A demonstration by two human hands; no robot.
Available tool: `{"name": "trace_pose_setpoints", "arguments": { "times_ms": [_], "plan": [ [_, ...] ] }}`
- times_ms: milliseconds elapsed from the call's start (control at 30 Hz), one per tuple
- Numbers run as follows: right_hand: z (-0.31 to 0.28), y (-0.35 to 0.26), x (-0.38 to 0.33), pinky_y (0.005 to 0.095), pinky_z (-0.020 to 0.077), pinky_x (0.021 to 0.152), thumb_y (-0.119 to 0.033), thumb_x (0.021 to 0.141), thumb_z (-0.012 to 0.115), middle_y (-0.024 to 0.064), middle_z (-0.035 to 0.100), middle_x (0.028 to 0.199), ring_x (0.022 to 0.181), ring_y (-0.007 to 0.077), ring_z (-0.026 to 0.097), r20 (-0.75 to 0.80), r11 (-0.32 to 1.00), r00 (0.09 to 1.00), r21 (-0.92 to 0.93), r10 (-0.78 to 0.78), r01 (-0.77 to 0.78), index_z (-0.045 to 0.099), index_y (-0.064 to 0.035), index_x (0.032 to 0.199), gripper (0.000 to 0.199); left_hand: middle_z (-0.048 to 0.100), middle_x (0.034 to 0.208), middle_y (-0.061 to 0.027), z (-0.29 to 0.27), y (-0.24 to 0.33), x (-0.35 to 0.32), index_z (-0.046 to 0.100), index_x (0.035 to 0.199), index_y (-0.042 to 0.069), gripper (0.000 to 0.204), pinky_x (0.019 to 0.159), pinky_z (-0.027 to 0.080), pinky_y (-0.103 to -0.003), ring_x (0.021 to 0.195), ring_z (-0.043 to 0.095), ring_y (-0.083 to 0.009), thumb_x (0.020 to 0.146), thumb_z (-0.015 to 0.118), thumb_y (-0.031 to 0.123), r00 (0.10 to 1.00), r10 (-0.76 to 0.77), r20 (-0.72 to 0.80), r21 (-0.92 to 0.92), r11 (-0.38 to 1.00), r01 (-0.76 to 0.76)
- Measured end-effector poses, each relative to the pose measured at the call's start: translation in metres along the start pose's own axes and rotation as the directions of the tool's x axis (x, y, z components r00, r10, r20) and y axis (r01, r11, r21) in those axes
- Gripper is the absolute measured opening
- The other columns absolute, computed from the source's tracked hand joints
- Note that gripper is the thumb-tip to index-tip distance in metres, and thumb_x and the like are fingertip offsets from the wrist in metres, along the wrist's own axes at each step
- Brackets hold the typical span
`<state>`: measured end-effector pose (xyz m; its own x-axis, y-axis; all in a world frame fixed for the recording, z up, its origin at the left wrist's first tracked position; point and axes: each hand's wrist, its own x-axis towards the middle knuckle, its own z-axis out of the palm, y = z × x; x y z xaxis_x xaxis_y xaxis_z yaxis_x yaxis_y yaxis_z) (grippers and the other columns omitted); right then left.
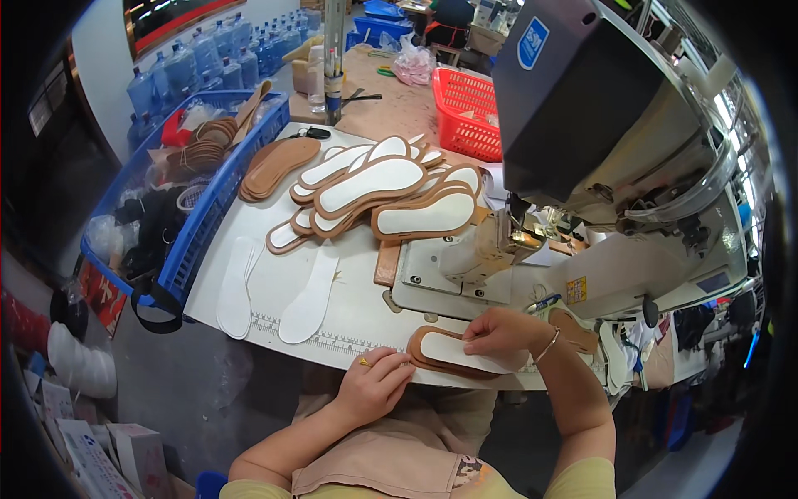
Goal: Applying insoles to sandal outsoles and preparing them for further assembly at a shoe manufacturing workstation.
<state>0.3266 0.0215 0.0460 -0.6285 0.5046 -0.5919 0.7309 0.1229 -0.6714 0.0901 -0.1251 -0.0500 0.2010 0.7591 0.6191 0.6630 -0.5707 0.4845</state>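
At the front edge of the table, a brown insole stack (416, 353) lies lengthwise with a white insole-shaped piece (445, 349) on top. My right hand (503, 334) comes over its right part, fingers pinched together at the white piece. Beside the stack's left end, my left hand (378, 387) rests on the table edge with bent fingers close together; anything under them is hidden. Farther back, a heap of brown insoles with white tops (374, 185) sits left of a sewing machine (499, 249). Two groups of loose white insole pieces (236, 291) lie to the left.
The machine's dark head (573, 91) overhangs the right side. Plain brown insoles (278, 166) are stacked beside a blue crate (199, 224) full of mixed items. A red basket (465, 112) stands behind. A printed ruler strip (332, 339) runs along the table front.
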Motion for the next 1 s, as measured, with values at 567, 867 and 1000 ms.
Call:
{"name": "trace_pose_setpoints", "arguments": {
  "times_ms": [567,867,1000],
  "plan": [
    [-0.004,0.007,0.011,0.0263,0.0464,0.07,-0.029,0.08,0.071,0.0007,0.066,0.076,0.072,0.0091,0.054,0.04,0.999,0.998,0.009,0.041,-0.042,0.071,-0.0026,0.094,0.03,0.063,0.106,-0.0013,0.001,0.001,-0.002,0.066,0.096,0.01,0.021,0.081,0.045,-0.033,0.1,0.058,-0.0205,0.075,0.069,0.011,1.0,-0.001,0.014,0.036,0.999,0.0],
    [-0.001,0.001,0.012,0.0267,0.0468,0.069,-0.03,0.08,0.071,0.0017,0.067,0.075,0.071,0.0095,0.055,0.017,0.997,0.998,-0.04,0.066,-0.065,0.071,-0.0031,0.093,0.03,0.055,0.125,-0.004,0.003,0.017,0.01,0.059,0.119,0.009,0.048,0.087,0.04,-0.034,0.111,0.051,-0.0208,0.077,0.07,0.03,0.99,0.024,0.14,0.12,0.992,-0.041],
    [-0.003,0.006,0.009,0.0276,0.0475,0.069,-0.03,0.078,0.072,0.0039,0.068,0.076,0.071,0.0116,0.057,0.005,0.997,0.998,-0.034,0.069,-0.069,0.072,-0.0037,0.093,0.031,0.045,0.138,-0.0035,0.01,0.021,0.008,0.051,0.131,0.009,0.071,0.095,0.033,-0.039,0.121,0.041,-0.0226,0.072,0.071,0.043,0.959,-0.01,0.284,0.259,0.963,-0.067]
  ]
}}
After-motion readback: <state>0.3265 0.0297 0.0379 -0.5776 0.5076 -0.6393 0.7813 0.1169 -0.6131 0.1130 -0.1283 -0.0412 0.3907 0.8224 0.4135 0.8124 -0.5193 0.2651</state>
